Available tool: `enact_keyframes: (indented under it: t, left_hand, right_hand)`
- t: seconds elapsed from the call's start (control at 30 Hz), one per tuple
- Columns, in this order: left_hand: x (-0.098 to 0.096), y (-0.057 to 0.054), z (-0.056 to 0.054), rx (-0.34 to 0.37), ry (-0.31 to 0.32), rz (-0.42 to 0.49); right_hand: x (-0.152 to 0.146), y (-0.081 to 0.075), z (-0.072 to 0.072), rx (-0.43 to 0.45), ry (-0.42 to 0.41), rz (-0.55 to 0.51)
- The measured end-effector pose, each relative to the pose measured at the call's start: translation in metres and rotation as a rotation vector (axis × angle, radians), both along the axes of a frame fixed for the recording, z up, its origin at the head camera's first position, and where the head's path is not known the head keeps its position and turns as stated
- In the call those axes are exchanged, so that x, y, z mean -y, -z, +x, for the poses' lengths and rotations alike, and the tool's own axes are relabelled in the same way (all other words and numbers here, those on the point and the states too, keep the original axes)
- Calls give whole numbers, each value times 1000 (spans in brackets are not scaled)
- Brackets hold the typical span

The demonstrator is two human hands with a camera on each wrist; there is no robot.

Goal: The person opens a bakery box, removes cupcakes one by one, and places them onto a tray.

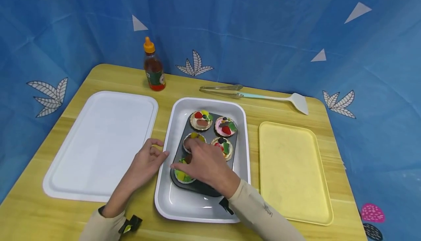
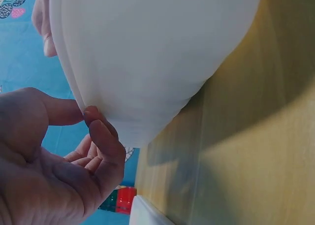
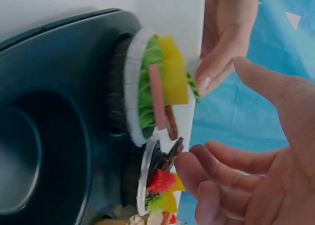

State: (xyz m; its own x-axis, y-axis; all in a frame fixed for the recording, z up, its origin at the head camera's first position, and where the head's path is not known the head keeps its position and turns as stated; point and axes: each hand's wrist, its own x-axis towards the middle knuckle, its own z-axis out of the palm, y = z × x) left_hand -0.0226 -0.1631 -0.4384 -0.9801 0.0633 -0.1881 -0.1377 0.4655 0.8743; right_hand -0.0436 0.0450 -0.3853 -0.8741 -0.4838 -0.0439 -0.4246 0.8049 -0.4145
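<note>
Left hand pinches deep white tray; right hand parts its fingers over 2 tarts

The left hand's thumb and index finger meet on the tray's left rim, the rim caught between them; its other fingers curl loosely below the rim. The right hand holds nothing in a grip: its thumb stands well away from its slightly bent fingers. The thumb is over the near left tart, and the fingertips reach the middle left tart; whether they touch it cannot be told.

Both tarts sit in a dark muffin tin inside the deep tray. The tin also holds a far left tart, a far right tart and a middle right tart, so 5 in all.

On the worktop, a flat white tray lies to the left and a yellow tray to the right. At the far side, a sauce bottle stands upright on the left; tongs and a spatula lie farther right.
</note>
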Motion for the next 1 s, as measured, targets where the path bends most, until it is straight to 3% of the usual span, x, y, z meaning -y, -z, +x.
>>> enact_keyframes:
  t: [0.17,0.57,0.83,1.0]
  left_hand:
    - [-1,2,1,-26,2,15]
    - [-1,3,0,-21,1,31]
    - [-2,2,1,-12,-13,23]
    - [-4,2,2,-4,-17,29]
  right_hand:
    - [-1,8,2,-45,-1,88]
    - [4,24,15,-7,56,208]
    - [5,33,15,158,77,169]
    - [7,38,15,209,95,138]
